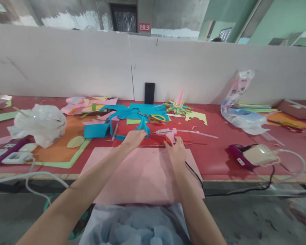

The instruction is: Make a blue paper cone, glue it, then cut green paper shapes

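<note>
As your arms reach out over the grey-blue cloth in your lap, they cross the big pink sheet that overhangs the near edge of the red table.

Your left hand is pinched shut on the base of a small blue paper cone, tip up. Your right hand is curled round the grip of the white glue gun. Its nozzle points left at the cone and is close to it, though I cannot tell if they touch. The gun's black cord drops from your wrist over the table edge. Cone and gun both sit over a glossy red mat, dead centre.

Left of you, it's crowded. Power strips lie at the near corner, with a crumpled plastic bag behind them and an orange sheet carrying a pale leaf cutout.

Right of you, a purple plug block with a white adapter sits near the edge, well clear of your hand.

Just past the cone, blue paper scraps press in on the left, and yellow-handled scissors lie on a blue sheet. Further back you have a spiky star craft with a pink cone top and a yellow-green cutout. A plastic packet slumps against the white partition, where a black phone stands upright.
</note>
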`<state>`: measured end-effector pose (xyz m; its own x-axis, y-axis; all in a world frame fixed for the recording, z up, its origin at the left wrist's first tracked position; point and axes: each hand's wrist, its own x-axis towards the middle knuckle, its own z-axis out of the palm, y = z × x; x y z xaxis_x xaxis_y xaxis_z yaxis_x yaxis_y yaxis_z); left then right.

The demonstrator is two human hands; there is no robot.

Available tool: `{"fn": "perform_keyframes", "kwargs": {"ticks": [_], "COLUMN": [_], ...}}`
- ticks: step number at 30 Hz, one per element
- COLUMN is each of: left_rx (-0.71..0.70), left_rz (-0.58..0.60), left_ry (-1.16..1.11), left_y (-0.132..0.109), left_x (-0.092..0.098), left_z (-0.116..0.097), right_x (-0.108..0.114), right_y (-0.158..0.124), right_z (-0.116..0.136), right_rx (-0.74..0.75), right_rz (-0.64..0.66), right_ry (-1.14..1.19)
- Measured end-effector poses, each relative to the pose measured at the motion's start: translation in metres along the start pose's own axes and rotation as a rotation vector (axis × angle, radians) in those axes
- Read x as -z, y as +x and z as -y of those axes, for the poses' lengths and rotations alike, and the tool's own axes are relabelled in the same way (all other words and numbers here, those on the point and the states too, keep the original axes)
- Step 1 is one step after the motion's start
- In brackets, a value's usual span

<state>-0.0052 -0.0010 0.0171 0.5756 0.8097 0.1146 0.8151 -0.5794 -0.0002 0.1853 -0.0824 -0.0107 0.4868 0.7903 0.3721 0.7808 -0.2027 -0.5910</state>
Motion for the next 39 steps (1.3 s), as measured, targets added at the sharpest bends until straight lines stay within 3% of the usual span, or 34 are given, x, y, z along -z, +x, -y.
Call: {"fn": "perform_keyframes", "kwargs": {"ticks": [10,15,20,25,39], "left_rx": [-0.008,0.072,0.119,0.132,0.184], "left_rz": [0.016,-0.022,0.04,0.008,-0.014], "left_ry": [-0.039,-0.054,-0.031,-0.055,-0.18], "left_y": [0.001,-0.001,-0.001,0.001,0.004], "left_x": [0.005,0.011,0.013,0.015,0.006], "left_z": [0.0,-0.002,-0.006,-0.007,-0.007], "right_x": [-0.001,0.0,0.0,0.0,-0.001], "right_y": [0.001,0.001,0.001,0.002,0.002], "right_z": [-0.001,-0.001,-0.002,-0.002,-0.003], "right_rx": [-0.025,-0.03,-0.031,-0.035,-0.017], "right_rz": [0.002,0.008,0.017,0.021,0.017], "right_ry": [0.013,0.0,0.034,0.03,0.015]}}
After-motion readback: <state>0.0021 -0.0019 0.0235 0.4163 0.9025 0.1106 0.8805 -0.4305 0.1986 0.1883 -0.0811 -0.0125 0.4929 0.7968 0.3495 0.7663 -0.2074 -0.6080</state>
